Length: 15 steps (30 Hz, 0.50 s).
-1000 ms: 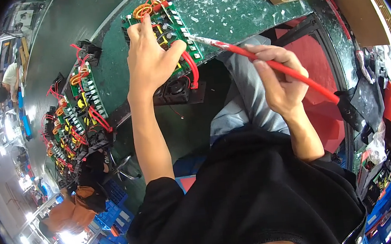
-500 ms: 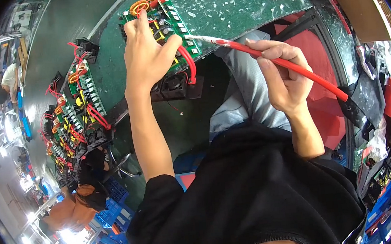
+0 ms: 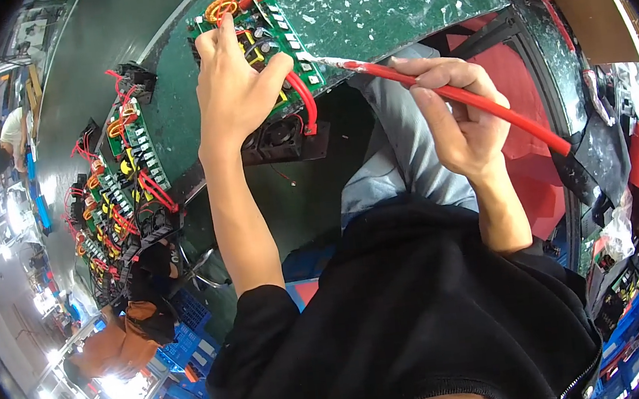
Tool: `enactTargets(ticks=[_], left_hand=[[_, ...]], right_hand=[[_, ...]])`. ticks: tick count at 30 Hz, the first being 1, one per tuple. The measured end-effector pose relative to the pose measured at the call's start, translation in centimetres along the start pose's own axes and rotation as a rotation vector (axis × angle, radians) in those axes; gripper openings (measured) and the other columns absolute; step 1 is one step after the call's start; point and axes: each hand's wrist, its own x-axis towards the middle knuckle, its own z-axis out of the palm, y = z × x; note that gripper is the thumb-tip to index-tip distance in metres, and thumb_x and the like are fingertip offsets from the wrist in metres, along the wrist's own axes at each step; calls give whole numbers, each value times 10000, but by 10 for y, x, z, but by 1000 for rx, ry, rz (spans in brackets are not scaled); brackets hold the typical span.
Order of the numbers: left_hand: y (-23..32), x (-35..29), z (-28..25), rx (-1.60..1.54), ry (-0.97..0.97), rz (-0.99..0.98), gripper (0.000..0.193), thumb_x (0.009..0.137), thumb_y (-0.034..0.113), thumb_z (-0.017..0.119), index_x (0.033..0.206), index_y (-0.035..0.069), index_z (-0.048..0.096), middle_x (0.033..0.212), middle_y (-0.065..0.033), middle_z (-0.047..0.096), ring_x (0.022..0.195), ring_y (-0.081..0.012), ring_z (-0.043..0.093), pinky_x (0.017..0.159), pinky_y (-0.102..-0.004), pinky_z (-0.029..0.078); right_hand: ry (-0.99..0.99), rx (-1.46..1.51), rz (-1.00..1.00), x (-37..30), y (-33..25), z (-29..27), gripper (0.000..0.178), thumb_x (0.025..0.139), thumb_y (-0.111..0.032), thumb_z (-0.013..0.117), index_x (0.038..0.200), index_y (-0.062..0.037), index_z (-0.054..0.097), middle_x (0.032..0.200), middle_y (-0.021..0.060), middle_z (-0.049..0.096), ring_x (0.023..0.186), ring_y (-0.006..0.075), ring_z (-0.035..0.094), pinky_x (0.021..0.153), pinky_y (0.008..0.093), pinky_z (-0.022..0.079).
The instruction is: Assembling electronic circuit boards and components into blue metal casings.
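Observation:
A green circuit board lies near the bench edge, crowded with coils, capacitors and a row of white-coated parts along its right side. Over its left part my left hand grips it, index finger stretched toward an orange coil and thumb spread to the right. A thick red cable loops down from the board beside the thumb. My right hand pinches a long red-handled tool like a pen. The tool's white-smeared tip meets or hovers just over the white parts; I cannot tell which.
Black fans sit at the board's near side. More boards with red wires line up at left. White flecks mark the green bench. Cardboard boxes stand at far right. A person in brown is at lower left.
The board and my left hand appear slightly farther left and up in view. The tool and my right hand have shifted a little the same way. Both grips look the same.

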Motion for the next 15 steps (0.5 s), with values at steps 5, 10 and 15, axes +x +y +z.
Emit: enactTargets(ticks=[5,10,15], left_hand=[[4,-1,-2,-6,-13,-16,862,725,320,689,1407,-91,359,1280,-224,443,1138,-365,547,983,-387,422],[6,-2,-3,8,-27,-34,865,719,319,692,1405,-92,362,1272,-221,444,1135,-360,550,981,-386,423],[9,-1,-3,-25,-34,-45,865,717,316,688,1402,-100,362,1274,-220,445,1138,-350,549,984,-384,421]], right_hand=[[218,212,40,-5,-1,3,130,907,118,530,1024,65,512,1076,256,643,1037,297,655,915,379,546],[189,234,112,-9,0,3,130,911,107,542,1029,61,516,1071,249,645,1018,289,663,891,358,557],[172,223,106,-3,-2,-1,126,914,99,549,1028,56,518,1079,245,641,1040,295,655,905,369,550]])
